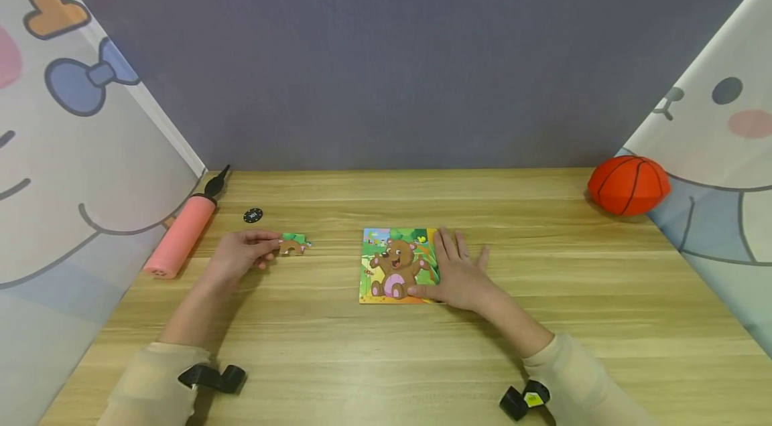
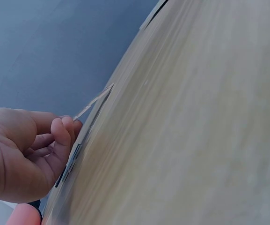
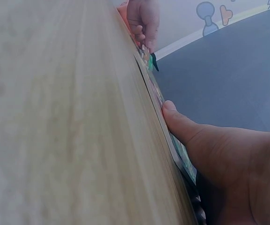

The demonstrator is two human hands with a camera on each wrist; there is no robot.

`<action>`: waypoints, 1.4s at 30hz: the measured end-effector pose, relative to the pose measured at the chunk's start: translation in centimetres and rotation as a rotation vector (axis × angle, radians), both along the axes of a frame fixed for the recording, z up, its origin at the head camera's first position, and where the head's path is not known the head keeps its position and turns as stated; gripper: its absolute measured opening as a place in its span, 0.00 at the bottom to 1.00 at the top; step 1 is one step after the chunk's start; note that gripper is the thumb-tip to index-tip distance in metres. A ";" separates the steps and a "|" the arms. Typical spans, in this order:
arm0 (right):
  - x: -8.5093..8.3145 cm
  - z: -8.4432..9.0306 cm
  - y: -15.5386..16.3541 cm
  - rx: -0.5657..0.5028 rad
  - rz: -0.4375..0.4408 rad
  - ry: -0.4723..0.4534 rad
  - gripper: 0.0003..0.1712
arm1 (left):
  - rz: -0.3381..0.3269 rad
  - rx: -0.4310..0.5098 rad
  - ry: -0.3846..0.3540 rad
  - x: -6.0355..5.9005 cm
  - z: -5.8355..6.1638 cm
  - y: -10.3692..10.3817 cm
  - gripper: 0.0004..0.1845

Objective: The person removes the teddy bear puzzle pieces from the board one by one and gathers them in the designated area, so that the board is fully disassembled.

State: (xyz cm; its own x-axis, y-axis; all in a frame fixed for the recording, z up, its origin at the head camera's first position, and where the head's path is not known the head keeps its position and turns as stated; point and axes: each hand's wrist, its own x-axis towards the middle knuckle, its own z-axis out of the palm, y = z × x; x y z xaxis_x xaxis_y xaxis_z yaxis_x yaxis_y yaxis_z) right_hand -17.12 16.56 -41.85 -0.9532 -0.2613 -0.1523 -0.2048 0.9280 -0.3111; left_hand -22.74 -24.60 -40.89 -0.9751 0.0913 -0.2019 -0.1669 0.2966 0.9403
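Our left hand (image 1: 241, 253) pinches a loose puzzle piece (image 1: 293, 244) on the wooden table (image 1: 543, 319), left of the bear jigsaw board (image 1: 395, 265), which our right hand (image 1: 458, 272) pins with flat fingers. We judge the thin piece could slip, or the board skid if pressure eases. We read no writing.
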 end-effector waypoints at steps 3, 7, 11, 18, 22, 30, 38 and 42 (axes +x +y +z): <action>0.0 0.1 0.0 -0.003 0.000 -0.001 0.73 | -0.001 0.003 -0.004 0.0 0.0 -0.1 0.20; 0.1 0.1 0.0 0.000 -0.002 0.000 0.73 | 0.002 -0.002 -0.003 0.1 0.1 -0.1 0.20; 0.1 0.1 0.0 0.000 -0.003 -0.003 0.73 | 0.009 -0.034 0.003 0.1 0.3 0.0 0.19; 0.0 0.0 0.1 -0.008 -0.004 0.002 0.74 | 0.047 -0.093 0.003 0.1 0.3 -0.1 0.18; 0.0 0.0 0.1 -0.012 -0.002 0.005 0.74 | 0.050 -0.098 0.017 0.2 0.3 -0.2 0.19; 0.0 0.1 -0.1 0.003 -0.002 0.000 0.74 | 0.004 -0.096 0.037 0.3 0.9 0.5 0.22; 0.0 0.2 -0.2 0.002 0.001 0.002 0.74 | -0.078 -0.034 0.034 0.3 1.1 2.5 0.22; 0.1 0.2 -0.1 0.003 0.002 -0.005 0.74 | -0.108 0.020 0.024 0.4 1.3 3.7 0.21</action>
